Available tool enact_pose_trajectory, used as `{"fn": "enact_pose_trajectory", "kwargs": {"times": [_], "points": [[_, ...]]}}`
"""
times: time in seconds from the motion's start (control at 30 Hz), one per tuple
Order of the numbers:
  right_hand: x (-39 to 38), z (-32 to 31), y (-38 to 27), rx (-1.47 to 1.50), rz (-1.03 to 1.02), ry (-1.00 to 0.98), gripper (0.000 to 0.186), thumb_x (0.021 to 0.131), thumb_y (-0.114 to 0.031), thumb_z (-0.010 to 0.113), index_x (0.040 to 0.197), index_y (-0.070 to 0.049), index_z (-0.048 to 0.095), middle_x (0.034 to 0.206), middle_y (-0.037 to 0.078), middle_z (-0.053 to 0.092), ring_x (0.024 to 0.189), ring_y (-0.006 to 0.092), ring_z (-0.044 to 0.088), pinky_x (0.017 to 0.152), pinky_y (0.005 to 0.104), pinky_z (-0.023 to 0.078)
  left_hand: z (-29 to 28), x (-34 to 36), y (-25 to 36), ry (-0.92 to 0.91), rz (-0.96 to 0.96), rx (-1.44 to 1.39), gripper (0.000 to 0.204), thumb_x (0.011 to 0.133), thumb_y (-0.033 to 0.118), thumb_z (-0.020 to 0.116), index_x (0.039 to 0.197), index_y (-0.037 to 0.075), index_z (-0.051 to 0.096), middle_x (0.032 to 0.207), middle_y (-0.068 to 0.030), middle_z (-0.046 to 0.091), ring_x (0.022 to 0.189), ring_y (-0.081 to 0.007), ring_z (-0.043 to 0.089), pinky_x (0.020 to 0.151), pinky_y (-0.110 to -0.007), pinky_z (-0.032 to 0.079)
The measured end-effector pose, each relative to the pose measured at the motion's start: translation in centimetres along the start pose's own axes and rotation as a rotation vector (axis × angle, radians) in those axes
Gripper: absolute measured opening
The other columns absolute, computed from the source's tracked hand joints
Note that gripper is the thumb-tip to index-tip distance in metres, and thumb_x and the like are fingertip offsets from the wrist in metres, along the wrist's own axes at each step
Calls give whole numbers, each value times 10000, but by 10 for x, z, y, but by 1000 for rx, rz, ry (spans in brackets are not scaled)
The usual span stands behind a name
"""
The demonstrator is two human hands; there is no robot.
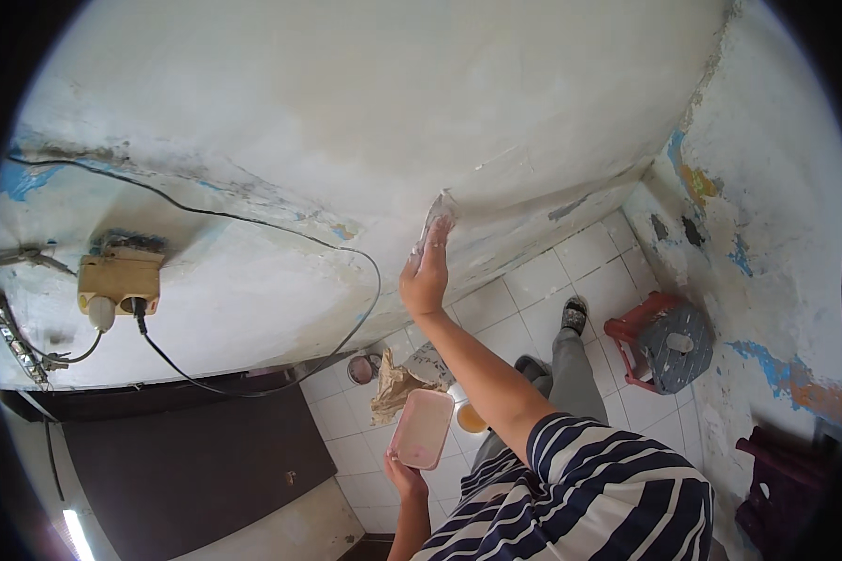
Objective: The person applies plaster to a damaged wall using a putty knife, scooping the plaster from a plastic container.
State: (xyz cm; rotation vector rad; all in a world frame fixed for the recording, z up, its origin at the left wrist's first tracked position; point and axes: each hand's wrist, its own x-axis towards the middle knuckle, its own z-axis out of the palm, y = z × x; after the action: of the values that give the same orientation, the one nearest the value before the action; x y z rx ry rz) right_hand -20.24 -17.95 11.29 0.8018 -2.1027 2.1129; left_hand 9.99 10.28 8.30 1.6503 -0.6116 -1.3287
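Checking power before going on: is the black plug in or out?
In: the black plug sits pushed into the socket box, beside the white plug.

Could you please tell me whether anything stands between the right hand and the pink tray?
Nothing visible stands between the right hand and the pink tray in the left hand; the crumpled brown paper appears lower down, near the floor.
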Motion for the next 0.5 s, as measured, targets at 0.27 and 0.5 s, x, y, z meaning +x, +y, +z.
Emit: {"fn": "enact_pose_trajectory", "kwargs": {"times": [0.27, 0.5], "points": [[96, -93, 38, 160, 248, 138, 720, 875, 103, 447, 1572, 39, 278, 1569, 292, 381, 1434, 363, 448, 1147, 403, 406, 37, 5, -1, -114, 25, 4, 361, 1082, 311, 458, 1314, 36, 496, 1285, -136, 589, 1182, -261, 613, 984, -411, 531], [-22, -19, 14, -14, -101, -127, 694, 858, 81, 480, 1537, 61, 341, 1535, 305, 411, 1415, 436, 427, 1159, 432, 388, 44, 14, -4, -144, 45, 11, 355, 1073, 314, 498, 1302, 42, 497, 1276, -123, 596, 1168, -234, 616, 982, -391, 530]]}}
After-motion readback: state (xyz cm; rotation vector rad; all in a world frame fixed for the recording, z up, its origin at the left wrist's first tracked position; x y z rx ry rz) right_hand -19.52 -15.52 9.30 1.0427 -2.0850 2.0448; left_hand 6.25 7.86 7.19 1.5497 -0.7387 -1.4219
